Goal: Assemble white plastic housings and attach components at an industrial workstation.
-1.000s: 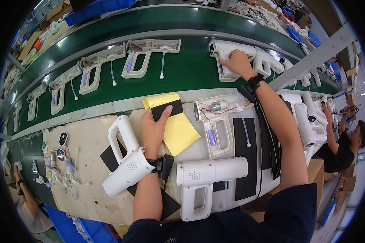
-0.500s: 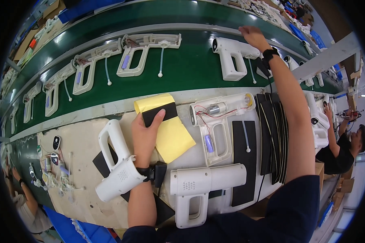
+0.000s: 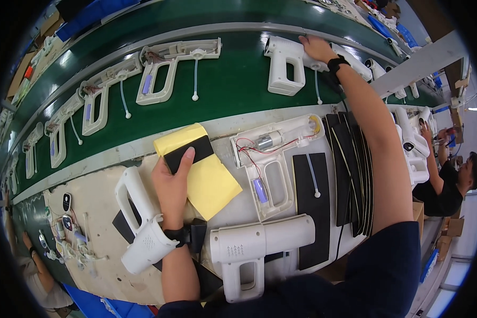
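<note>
My left hand (image 3: 174,177) is closed around a black foam strip (image 3: 196,150) on yellow backing paper (image 3: 213,186), thumb pressed on the black. Up on the green conveyor, my right hand (image 3: 318,50) grips the barrel of a closed white gun-shaped device (image 3: 286,68); its fingertips are partly hidden. Below on the bench lies an open half-shell (image 3: 275,183) with a motor, red wires and a purple battery. Nearer to me rests a closed white device (image 3: 262,238). Another white shell (image 3: 148,249) lies beside my left wrist, partly over black sheets.
Several open half-shells (image 3: 159,87) line the conveyor's left. A stack of black foam strips (image 3: 350,175) and a single strip (image 3: 310,212) lie on the bench's right. Small electronic parts (image 3: 77,241) sit at left. A metal post (image 3: 418,58) slants at right; co-workers (image 3: 450,177) flank me.
My right hand has come down onto the white device on the conveyor. My left hand still holds the foam strip and paper. The whole view has shifted slightly.
</note>
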A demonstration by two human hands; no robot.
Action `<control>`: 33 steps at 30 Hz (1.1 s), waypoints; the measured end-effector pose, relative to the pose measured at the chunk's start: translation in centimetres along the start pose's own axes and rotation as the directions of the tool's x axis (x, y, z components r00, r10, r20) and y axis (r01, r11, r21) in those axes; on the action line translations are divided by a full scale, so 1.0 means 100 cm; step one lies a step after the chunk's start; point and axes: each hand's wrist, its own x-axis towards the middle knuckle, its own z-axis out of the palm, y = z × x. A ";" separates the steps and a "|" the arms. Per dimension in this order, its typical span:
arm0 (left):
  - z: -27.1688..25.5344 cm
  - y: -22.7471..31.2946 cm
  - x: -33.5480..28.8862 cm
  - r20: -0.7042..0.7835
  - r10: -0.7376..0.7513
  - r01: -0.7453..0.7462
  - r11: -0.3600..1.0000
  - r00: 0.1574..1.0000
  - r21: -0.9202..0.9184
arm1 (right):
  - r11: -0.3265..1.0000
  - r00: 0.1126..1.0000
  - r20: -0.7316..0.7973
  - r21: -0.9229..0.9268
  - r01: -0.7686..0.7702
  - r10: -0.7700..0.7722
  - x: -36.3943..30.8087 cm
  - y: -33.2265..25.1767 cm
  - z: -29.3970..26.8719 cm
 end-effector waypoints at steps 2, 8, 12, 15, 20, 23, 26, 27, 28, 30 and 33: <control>-0.005 -0.002 -0.002 -0.032 -0.005 0.006 1.000 0.999 0.015 | 0.953 0.909 -0.298 -0.004 0.304 -0.291 -0.009 -0.058 -0.034; -0.004 -0.008 -0.001 0.004 0.036 -0.036 0.999 0.999 0.009 | 0.426 0.606 -0.192 0.550 0.718 -0.772 -0.146 -0.274 -0.100; -0.011 -0.025 0.003 -0.025 0.087 -0.086 0.995 0.996 0.042 | 0.300 0.348 -0.032 0.434 0.850 -0.937 -0.201 -0.327 -0.069; -0.013 -0.021 0.000 -0.044 0.020 -0.023 0.997 0.999 -0.078 | 0.316 0.423 -0.171 0.440 0.841 -0.890 -0.203 -0.336 -0.051; -0.003 -0.005 -0.001 0.049 0.053 -0.049 0.995 0.997 -0.087 | 0.366 0.604 -0.090 0.722 0.587 -0.792 -0.179 -0.308 -0.072; -0.009 -0.019 0.004 0.059 0.012 0.003 0.971 0.998 -0.238 | 0.391 0.640 -0.018 0.779 0.490 -0.768 -0.178 -0.307 -0.073; -0.013 -0.021 0.007 0.039 0.071 -0.060 0.974 0.997 -0.218 | 0.420 0.690 0.038 0.818 0.394 -0.722 -0.182 -0.313 -0.068; -0.013 -0.021 0.006 0.037 0.070 -0.060 0.973 0.997 -0.221 | 0.434 0.709 0.060 0.826 0.360 -0.703 -0.184 -0.315 -0.068; -0.011 -0.020 0.006 0.006 0.084 -0.081 0.972 0.996 -0.221 | 0.435 0.707 0.062 0.825 0.361 -0.704 -0.185 -0.317 -0.069; -0.010 -0.019 0.006 -0.026 0.099 -0.102 0.970 0.995 -0.220 | 0.418 0.720 0.146 0.883 0.214 -0.678 -0.186 -0.321 -0.069; -0.010 -0.017 0.005 -0.081 0.213 -0.219 0.973 0.974 -0.071 | 0.389 0.654 0.286 0.921 0.015 -0.700 -0.175 -0.323 -0.057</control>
